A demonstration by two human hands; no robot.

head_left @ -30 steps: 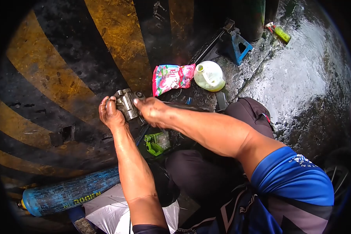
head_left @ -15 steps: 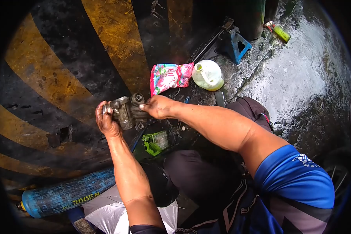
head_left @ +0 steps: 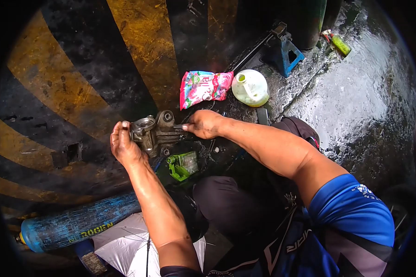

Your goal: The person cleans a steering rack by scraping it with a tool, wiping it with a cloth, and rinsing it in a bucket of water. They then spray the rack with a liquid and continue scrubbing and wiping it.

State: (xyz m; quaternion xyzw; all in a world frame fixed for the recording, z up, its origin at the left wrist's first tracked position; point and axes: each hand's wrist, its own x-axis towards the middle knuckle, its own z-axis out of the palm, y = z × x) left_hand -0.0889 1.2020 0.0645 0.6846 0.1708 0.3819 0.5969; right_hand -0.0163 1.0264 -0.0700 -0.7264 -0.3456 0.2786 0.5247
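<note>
A greasy grey metal brake caliper is held out in front of me, its round bore facing up. My left hand grips its left end, thumb and fingers at the edge of the bore. At the caliper's right side, my right hand pinches a thin dark metal piece that reaches to the caliper body. Below the caliper lies a bright green plastic part with a clear section. Just above my right hand is a pink and white plastic packet.
A white jug with yellowish liquid stands right of the packet. Farther off are a blue jack stand and a green spray bottle on wet floor. A blue gas cylinder and a silver umbrella-like sheet lie at lower left.
The caliper has turned so its bore faces up more. My right hand has drawn back to the right, and the thin metal piece now shows at its fingertips.
</note>
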